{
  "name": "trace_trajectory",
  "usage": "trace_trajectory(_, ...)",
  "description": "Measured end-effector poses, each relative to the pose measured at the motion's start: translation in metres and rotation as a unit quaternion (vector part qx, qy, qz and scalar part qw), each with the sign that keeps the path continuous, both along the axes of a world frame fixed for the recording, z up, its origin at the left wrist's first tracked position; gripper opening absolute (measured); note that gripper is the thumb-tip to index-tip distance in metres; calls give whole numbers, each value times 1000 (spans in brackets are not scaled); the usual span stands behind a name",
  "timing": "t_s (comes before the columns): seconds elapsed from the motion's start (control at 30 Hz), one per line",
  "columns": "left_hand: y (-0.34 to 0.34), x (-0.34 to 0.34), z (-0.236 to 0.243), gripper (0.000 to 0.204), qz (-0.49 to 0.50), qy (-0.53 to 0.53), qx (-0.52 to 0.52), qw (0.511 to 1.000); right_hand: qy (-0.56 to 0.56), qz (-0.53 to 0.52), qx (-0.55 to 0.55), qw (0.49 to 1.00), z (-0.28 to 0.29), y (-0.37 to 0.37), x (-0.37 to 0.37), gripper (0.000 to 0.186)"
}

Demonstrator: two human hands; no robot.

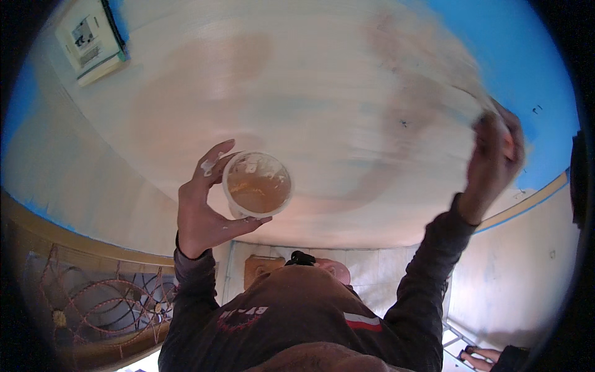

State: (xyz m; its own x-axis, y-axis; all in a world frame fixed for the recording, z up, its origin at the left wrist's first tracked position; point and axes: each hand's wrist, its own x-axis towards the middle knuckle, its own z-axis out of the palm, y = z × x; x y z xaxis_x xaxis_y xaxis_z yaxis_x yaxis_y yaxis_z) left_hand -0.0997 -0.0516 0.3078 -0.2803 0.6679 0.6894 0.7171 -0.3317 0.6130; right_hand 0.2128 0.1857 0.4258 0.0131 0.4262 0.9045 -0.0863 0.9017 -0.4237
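My left hand [203, 208] grips a white plastic tub [257, 186] with pale peach liquid inside and white smears on its rim. My left fingers also carry white smears. Up at the right, my right hand [493, 152] is closed on a small orange tool [508, 144], mostly hidden by the fingers and smeared by motion. It is at the pale painted wall [310, 105], near the border with a bright blue area [533, 80]. The wall has soft peach and grey-blue patches.
A paper pad or booklet [87, 40] is fixed at upper left. An ornate metal grille [105, 297] in a wooden frame is at lower left. A metal ladder [452, 341] is at lower right, with someone's bare feet [480, 356] beside it. Below me are brown and pink objects [260, 266].
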Motion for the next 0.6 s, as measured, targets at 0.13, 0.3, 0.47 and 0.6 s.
trace_trajectory(0.13, 3, 2, 10, 100, 5, 2, -21, 1000, -168, 123, 149, 967, 20, -70, -137, 16)
trace_trajectory(0.3, 0, 11, 7, 101, 33, -17, -33, 999, -134, 166, 255, 943, 28, -82, -227, 13)
trace_trajectory(0.47, 0, 24, 16, 103, 62, -18, -39, 997, -156, 163, 254, 940, 26, -81, -249, 15)
trace_trajectory(0.6, 4, 32, 22, 101, 82, -17, -35, 996, -153, 140, 264, 942, 25, -73, -242, 15)
